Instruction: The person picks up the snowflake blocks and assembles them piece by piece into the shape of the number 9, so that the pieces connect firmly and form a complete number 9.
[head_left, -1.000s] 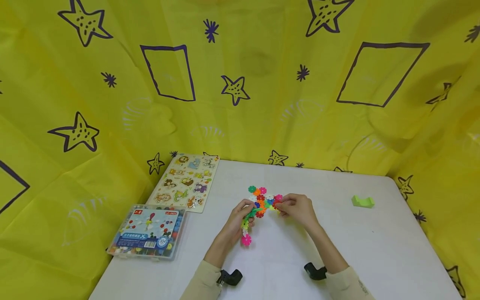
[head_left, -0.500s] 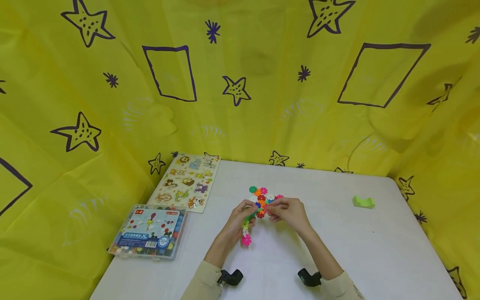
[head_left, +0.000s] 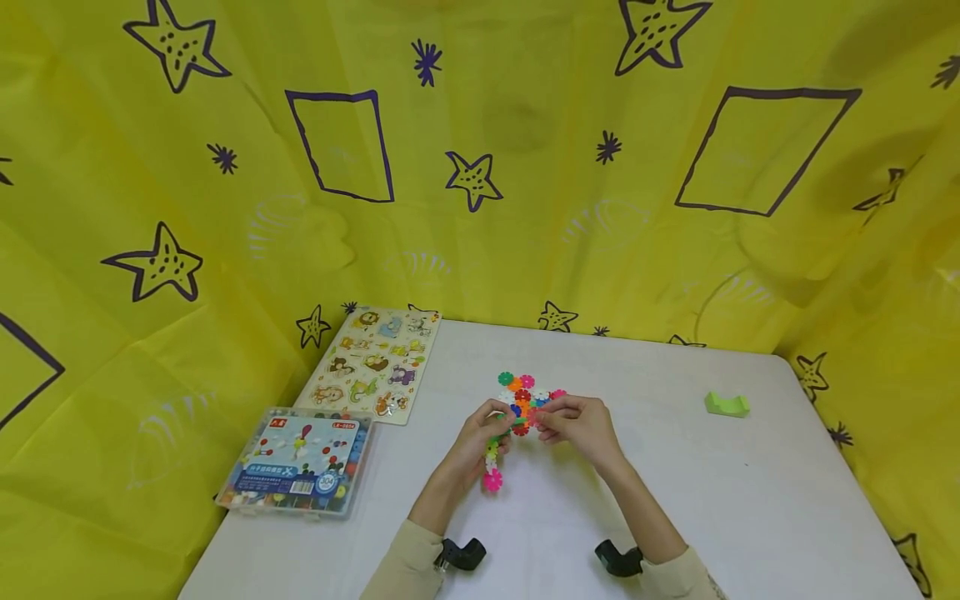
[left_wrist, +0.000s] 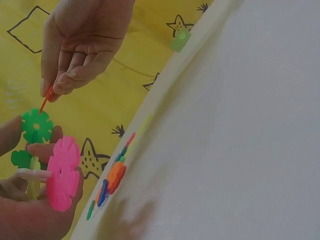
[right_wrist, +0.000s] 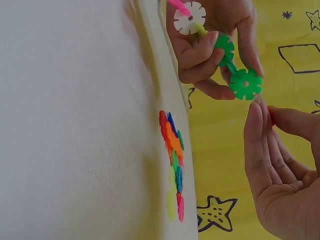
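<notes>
A chain of discs [left_wrist: 47,165] was gripped by the left hand [head_left: 480,437], an orange disc [left_wrist: 46,98] pinched in the right hand [head_left: 573,425] just above its green end, slot alignment judged needed next.

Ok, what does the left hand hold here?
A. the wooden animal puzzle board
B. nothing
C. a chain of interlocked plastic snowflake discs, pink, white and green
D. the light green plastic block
C: the left hand grips the chain of interlocked plastic snowflake discs, pink, white and green, above the white table.

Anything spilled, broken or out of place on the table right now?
Nothing stands out. The left hand holds a chain of snowflake discs, the right hand pinches an orange disc, and the parts box sits closed beside the animal puzzle board.
</notes>
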